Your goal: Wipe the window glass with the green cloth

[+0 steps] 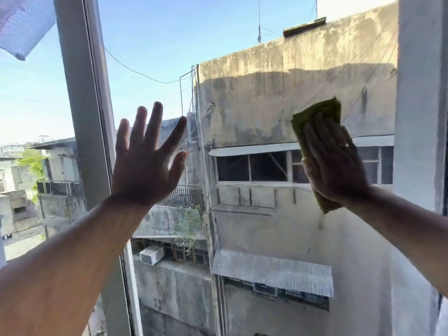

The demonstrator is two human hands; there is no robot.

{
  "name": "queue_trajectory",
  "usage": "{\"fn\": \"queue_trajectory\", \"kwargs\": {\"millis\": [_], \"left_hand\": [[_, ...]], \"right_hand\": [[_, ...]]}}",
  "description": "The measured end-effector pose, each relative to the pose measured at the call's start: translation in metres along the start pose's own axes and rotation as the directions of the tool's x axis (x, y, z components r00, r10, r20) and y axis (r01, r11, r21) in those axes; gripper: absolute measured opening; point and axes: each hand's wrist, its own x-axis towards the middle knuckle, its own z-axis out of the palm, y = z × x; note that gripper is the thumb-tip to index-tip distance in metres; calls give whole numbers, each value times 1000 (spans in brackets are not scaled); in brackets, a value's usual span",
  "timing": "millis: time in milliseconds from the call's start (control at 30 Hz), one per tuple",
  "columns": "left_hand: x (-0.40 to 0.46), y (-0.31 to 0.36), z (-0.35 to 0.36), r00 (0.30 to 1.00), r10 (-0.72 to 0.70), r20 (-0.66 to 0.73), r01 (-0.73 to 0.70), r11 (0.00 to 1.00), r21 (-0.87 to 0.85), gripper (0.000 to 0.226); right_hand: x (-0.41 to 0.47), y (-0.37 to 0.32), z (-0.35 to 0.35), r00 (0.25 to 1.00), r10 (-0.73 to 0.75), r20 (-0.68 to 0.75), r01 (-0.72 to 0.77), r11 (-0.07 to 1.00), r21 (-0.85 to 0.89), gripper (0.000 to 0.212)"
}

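A large pane of window glass (254, 98) fills the middle of the view, with weathered buildings seen through it. My right hand (335, 163) lies flat on a folded green cloth (315, 115) and presses it against the right side of the pane. The cloth sticks out above my fingertips and below my palm. My left hand (145, 163) is raised with fingers spread wide at the left part of the pane, next to the frame post, and holds nothing. Whether it touches the glass is unclear.
A grey vertical frame post (82, 105) borders the pane on the left, and another frame member (421, 105) stands at the right edge. A piece of bluish mesh fabric (21, 23) hangs at the top left corner.
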Motion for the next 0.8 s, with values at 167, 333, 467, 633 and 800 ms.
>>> {"fn": "queue_trajectory", "kwargs": {"millis": [167, 333, 467, 633, 800], "left_hand": [[1, 4, -8, 1000, -5, 9, 5, 999, -39, 63], [27, 38, -18, 978, 171, -117, -178, 983, -48, 65], [59, 61, -18, 977, 212, -20, -212, 977, 36, 67], [57, 58, 1, 980, 191, -54, -188, 981, 55, 64], [60, 58, 3, 977, 200, -72, -196, 979, 64, 64]], "right_hand": [[15, -112, 14, 984, 121, -129, -109, 990, 93, 66], [-71, -159, 25, 836, -545, 67, 540, 838, 73, 73], [-75, -67, 16, 901, -434, 18, 432, 900, 48, 65], [-39, -14, 15, 979, 204, -6, -203, 975, 89, 60], [-55, -150, 30, 998, -58, -26, 61, 990, 125, 70]]}}
